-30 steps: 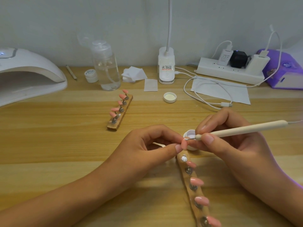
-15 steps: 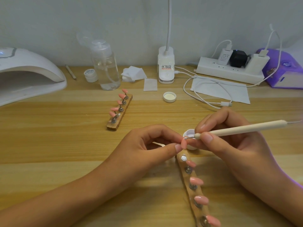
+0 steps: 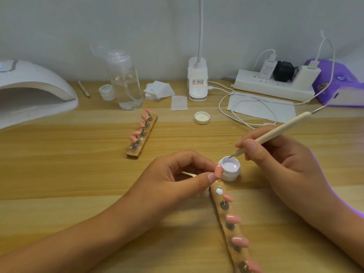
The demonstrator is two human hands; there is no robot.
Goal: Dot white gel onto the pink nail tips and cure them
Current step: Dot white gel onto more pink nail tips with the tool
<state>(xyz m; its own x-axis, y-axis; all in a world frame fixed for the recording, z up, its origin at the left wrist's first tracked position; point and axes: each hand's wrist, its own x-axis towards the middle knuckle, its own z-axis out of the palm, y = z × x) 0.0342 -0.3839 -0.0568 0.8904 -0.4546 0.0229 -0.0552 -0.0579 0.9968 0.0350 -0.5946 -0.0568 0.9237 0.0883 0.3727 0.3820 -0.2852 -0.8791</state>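
The tool (image 3: 275, 133) is now moved from tip (image 3: 218, 172) to pot (image 3: 230, 169) — gripped by right hand (image 3: 279, 160); 1 tip pinched by left hand (image 3: 177, 178).

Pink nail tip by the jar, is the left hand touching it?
Touching. The head view shows the left hand pinching the pink nail tip between thumb and fingertip.

Left hand (image 3: 175, 179) pinching, right hand (image 3: 281, 164) gripping (curled)

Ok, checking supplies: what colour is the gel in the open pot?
Gel: white, faintly lilac; head view.
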